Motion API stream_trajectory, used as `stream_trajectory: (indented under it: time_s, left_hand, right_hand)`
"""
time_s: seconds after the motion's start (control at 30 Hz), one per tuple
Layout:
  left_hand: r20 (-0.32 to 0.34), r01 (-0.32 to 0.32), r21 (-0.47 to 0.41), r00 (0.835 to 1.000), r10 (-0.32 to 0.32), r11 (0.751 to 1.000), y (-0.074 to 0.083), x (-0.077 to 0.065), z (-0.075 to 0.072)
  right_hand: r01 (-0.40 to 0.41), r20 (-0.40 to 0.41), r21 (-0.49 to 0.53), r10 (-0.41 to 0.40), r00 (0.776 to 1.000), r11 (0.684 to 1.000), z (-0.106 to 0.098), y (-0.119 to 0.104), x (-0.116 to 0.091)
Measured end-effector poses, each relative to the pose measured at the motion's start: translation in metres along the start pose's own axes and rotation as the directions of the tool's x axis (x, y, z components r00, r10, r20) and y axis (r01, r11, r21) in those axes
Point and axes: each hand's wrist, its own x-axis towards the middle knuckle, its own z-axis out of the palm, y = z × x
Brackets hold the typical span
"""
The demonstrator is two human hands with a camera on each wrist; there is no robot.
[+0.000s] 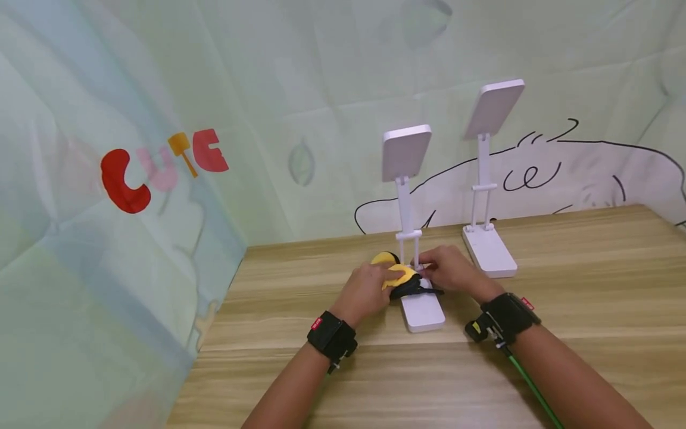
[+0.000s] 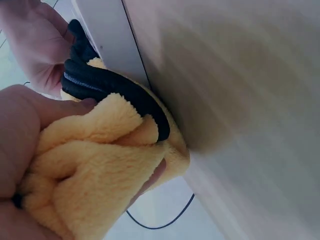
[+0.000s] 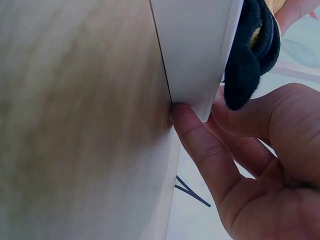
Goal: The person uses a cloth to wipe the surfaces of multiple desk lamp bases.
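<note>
A yellow fleecy cloth with black edging [image 1: 401, 277] lies bunched over the base of the nearer white folding phone stand [image 1: 423, 313]. My left hand [image 1: 367, 292] grips this cloth; in the left wrist view the yellow pile [image 2: 95, 175] bulges between thumb and fingers. At the back end of the same base is my right hand [image 1: 450, 271]. The right wrist view shows its thumb and fingers pinching the corner of the white base [image 3: 195, 55], while a black strip of the cloth [image 3: 242, 75] hangs beside the thumb. The cloth partly hides the base.
A second white phone stand [image 1: 490, 253] stands upright to the right and farther back. Both are on a wood-grain table [image 1: 300, 268]. Behind it hangs a printed fabric backdrop [image 1: 305, 89], which also runs along the left side. Each wrist wears a black camera strap [image 1: 332, 336].
</note>
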Motion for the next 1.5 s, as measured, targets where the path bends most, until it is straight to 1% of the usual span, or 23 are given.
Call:
stream_trajectory:
  time_s: [0.1,0.2,0.3,0.43,0.6,0.7,0.8,0.9,0.97,1.2,1.27,1.4,1.47,1.5]
  left_hand:
    - [0.007,-0.019,-0.002,1.000,0.019,1.000,0.005,-0.008,-0.001]
    - [0.027,-0.086,0.050,0.996,0.085,0.995,0.015,-0.017,-0.004]
    - [0.054,-0.173,0.118,0.984,0.167,0.978,0.027,-0.027,-0.007]
    - [0.075,-0.249,0.179,0.968,0.239,0.952,0.041,-0.044,-0.012]
    - [0.114,-0.330,0.202,0.943,0.312,0.922,0.056,-0.064,-0.015]
    - [0.135,-0.353,0.215,0.934,0.330,0.910,0.062,-0.070,-0.015]
    - [0.125,-0.344,0.246,0.938,0.322,0.906,0.064,-0.072,-0.012]
    - [0.095,-0.316,0.270,0.949,0.301,0.910,0.063,-0.068,-0.008]
    - [0.077,-0.299,0.270,0.954,0.289,0.915,0.061,-0.063,-0.006]
    - [0.073,-0.251,0.239,0.968,0.241,0.938,0.055,-0.033,-0.009]
    - [0.068,-0.216,0.238,0.976,0.206,0.947,0.051,-0.022,-0.008]
    - [0.052,-0.119,0.229,0.993,0.110,0.966,0.038,-0.001,-0.003]
    - [0.042,-0.075,0.231,0.997,0.067,0.970,0.033,0.006,0.001]
    - [0.038,-0.065,0.231,0.998,0.057,0.971,0.032,0.008,0.002]
  right_hand:
    - [0.008,-0.008,-0.002,-0.008,1.000,1.000,0.000,-0.001,0.001]
    - [0.022,-0.028,-0.021,-0.023,0.999,1.000,0.000,-0.001,0.001]
    - [0.023,-0.037,-0.025,-0.024,0.999,0.999,0.001,0.000,0.001]
    - [0.005,-0.029,0.004,-0.005,1.000,1.000,0.003,0.001,-0.001]
    - [0.011,-0.029,0.001,-0.011,1.000,1.000,0.002,0.003,-0.002]
    - [0.010,-0.031,-0.003,-0.010,0.999,1.000,0.000,0.004,-0.002]
    - [-0.009,-0.027,0.010,0.009,1.000,1.000,-0.001,0.004,-0.002]
    - [-0.021,-0.015,0.029,0.021,1.000,0.999,0.000,0.004,-0.002]
    - [-0.025,-0.007,0.040,0.025,1.000,0.999,0.001,0.004,-0.002]
    - [-0.018,-0.003,0.043,0.018,1.000,0.999,0.000,0.003,0.000]
    - [-0.013,-0.010,0.019,0.013,1.000,1.000,-0.001,0.004,0.000]
    - [-0.014,-0.001,-0.020,0.014,1.000,1.000,-0.001,0.004,0.001]
    - [-0.005,0.007,-0.028,0.006,1.000,1.000,-0.001,0.003,0.001]
    - [0.006,0.009,-0.031,-0.005,1.000,1.000,-0.001,0.003,0.001]
